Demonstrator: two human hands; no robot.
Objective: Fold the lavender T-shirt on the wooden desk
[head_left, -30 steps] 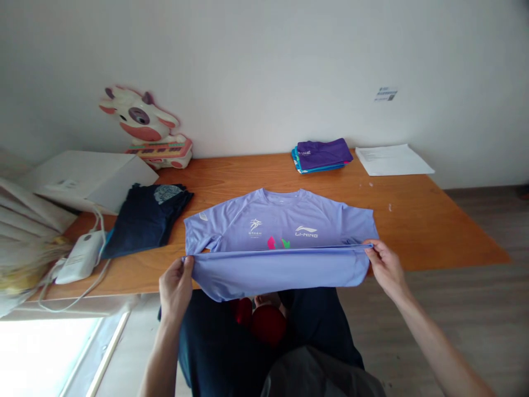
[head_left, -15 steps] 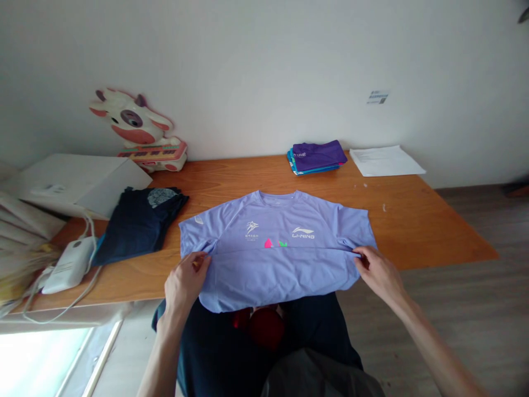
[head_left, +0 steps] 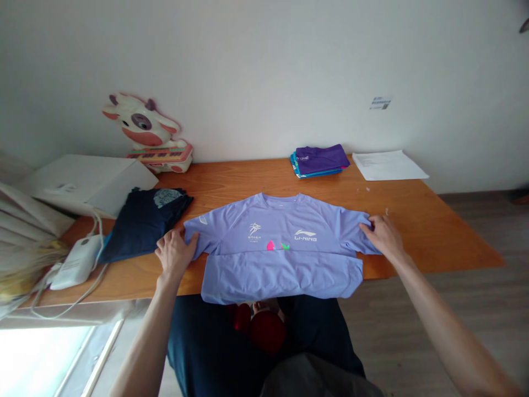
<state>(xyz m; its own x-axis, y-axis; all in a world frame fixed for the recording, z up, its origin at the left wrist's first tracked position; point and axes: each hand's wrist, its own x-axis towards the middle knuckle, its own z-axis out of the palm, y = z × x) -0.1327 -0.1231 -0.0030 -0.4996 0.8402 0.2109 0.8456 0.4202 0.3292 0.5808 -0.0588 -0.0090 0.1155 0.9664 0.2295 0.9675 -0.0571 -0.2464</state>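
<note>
A lilac shirt [head_left: 281, 248] lies front-up on the counter [head_left: 430, 231], its hem folded up. The left hand [head_left: 174, 252] pinches one sleeve; the right hand [head_left: 382, 234] pinches the other.

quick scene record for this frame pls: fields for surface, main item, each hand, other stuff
surface: wooden table, against a white wall
main item: lilac T-shirt, front up, lower part folded up, fold hanging over the near edge
left hand: on the shirt's left sleeve tip
right hand: on the shirt's right sleeve
left side: dark folded garment, white box, white adapter, cow toy
far side: folded purple stack, papers
</note>
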